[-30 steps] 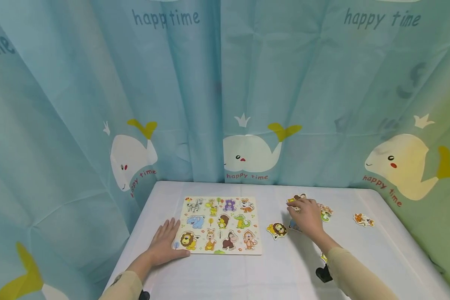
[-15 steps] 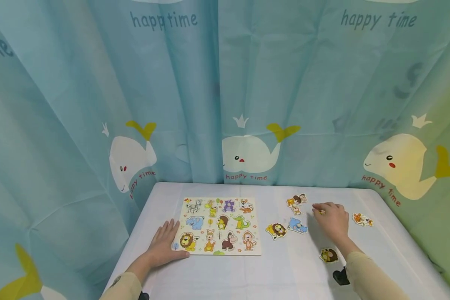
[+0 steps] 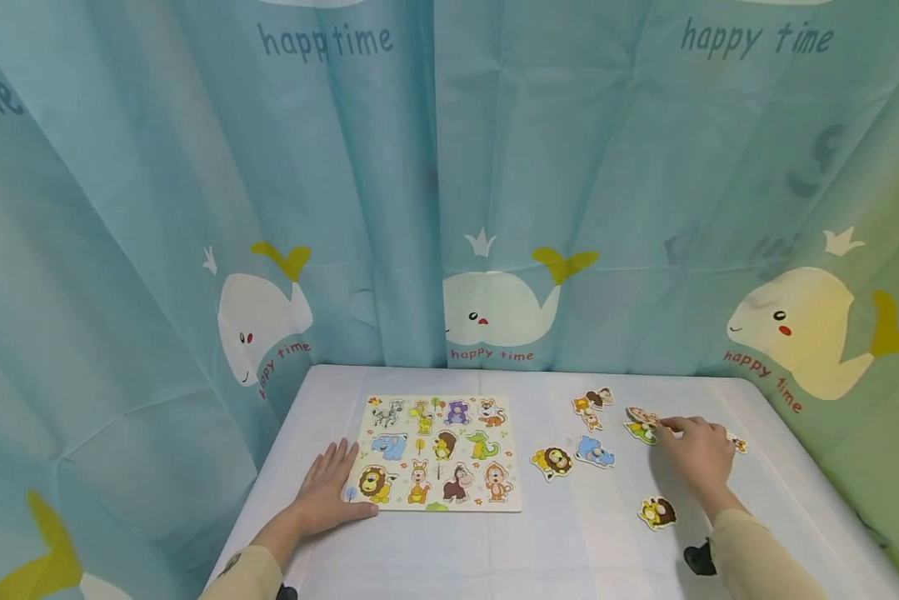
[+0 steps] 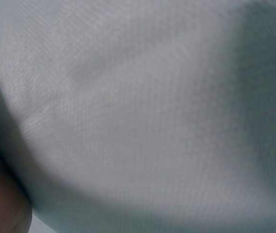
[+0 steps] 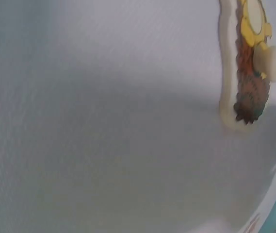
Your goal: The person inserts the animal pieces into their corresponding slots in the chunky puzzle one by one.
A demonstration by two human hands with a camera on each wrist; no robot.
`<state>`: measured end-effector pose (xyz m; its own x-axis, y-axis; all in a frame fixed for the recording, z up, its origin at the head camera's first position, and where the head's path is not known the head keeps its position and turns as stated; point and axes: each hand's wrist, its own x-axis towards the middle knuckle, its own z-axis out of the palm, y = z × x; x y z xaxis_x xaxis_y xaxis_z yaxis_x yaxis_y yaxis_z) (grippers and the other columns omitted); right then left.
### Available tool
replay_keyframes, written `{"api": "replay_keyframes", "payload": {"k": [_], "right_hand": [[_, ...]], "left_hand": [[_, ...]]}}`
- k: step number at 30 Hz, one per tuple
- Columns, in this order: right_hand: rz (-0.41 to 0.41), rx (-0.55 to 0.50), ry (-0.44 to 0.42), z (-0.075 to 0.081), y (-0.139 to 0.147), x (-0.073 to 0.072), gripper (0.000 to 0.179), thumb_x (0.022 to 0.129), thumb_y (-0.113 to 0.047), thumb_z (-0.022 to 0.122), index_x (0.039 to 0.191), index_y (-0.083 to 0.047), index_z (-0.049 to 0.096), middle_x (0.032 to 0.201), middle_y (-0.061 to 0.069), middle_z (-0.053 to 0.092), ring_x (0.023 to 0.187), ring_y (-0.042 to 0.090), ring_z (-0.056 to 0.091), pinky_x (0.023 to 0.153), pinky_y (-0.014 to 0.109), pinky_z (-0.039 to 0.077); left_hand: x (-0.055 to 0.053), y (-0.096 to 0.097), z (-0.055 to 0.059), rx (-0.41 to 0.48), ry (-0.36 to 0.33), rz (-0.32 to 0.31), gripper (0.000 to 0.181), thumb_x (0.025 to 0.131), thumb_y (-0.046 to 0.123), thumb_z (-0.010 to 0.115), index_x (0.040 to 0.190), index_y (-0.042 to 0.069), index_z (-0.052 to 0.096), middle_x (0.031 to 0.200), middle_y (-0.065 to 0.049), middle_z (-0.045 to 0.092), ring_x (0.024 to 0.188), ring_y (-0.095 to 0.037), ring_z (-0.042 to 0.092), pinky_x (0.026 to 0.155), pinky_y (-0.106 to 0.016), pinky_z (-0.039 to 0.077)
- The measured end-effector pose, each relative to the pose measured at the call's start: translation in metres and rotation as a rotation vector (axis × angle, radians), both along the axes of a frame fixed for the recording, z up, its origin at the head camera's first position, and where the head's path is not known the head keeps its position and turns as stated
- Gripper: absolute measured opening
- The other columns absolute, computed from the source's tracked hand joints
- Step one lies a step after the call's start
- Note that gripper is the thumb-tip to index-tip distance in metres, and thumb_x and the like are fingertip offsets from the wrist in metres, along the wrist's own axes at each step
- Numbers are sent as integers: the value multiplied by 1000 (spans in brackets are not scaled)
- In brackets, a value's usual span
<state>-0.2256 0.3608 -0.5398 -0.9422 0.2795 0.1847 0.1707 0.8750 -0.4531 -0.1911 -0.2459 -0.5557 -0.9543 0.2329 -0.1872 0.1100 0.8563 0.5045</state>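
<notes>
In the head view my left hand (image 3: 329,496) lies flat with fingers spread at the left edge of the animal puzzle board (image 3: 437,504), thumb along its front corner. The left wrist view shows mostly blurred white cloth and part of the hand (image 4: 4,196). To the right of the board, my right hand (image 3: 696,454) pinches the right end of an orange monkey puzzle piece (image 3: 642,415). That piece overlaps a green puzzle piece (image 3: 641,432). Nearer the front lies a hedgehog puzzle piece (image 3: 656,512), whose round knob (image 5: 273,63) shows in the right wrist view.
A lion piece (image 3: 551,461) and a blue elephant piece (image 3: 595,452) lie between board and right hand. Behind them are a kangaroo piece (image 3: 588,414) and a brown piece (image 3: 600,397). Another piece (image 3: 737,442) is partly hidden behind the right hand. A curtain (image 3: 389,208) hangs behind the table.
My right hand has moved right and toward the front, away from the kangaroo and brown pieces, and now has the monkey piece at its fingertips. The left hand stays put.
</notes>
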Motion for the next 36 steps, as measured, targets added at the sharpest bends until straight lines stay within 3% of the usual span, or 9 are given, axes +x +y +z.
{"api": "replay_keyframes", "payload": {"k": [17, 36], "right_hand": [[-51, -34, -81, -2, 13, 5, 34, 98, -16, 54, 119, 6, 69, 123, 34, 57, 116, 55, 40, 97, 72, 26], [-86, -68, -105, -4, 17, 7, 31, 98, -16, 58, 117, 6, 69, 118, 32, 57, 114, 54, 39, 96, 71, 26]], "left_hand": [[-1, 0, -1, -3, -11, 6, 126, 74, 67, 79, 161, -2, 20, 169, -24, 10, 155, -44, -1, 124, -59, 0], [-1, 0, -1, 3, -8, 4, 126, 74, 66, 79, 161, -1, 20, 169, -24, 10, 155, -44, 0, 125, -58, 0]]}}
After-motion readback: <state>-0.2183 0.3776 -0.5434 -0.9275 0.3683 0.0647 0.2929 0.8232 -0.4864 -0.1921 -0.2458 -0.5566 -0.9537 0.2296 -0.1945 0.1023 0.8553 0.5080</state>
